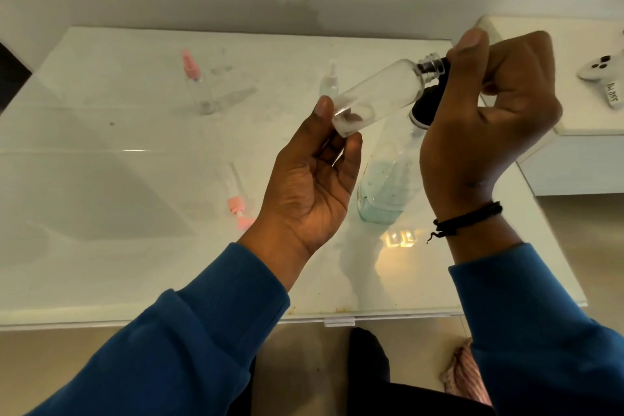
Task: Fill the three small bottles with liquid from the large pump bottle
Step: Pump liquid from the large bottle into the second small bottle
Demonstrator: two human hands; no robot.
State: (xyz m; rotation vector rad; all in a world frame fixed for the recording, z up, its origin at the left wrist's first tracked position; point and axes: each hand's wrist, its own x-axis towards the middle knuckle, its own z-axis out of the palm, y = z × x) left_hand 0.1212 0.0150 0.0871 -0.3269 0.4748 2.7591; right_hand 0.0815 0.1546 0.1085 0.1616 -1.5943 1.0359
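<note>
left hand (312, 176) fingers pinch base of empty clear small bottle (378, 96); right hand (489, 118) curled round pump head (429, 105). light, slick, prob rigid; grip mid-body.

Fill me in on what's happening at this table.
A person in blue sleeves is filling small bottles. The left hand holds an empty clear small bottle tilted, its open neck up against the black pump head of the large pump bottle, which the right hand grips. Another small bottle with a pink cap and one with a clear cap stand further back; a loose pink sprayer top lies on the table.
</note>
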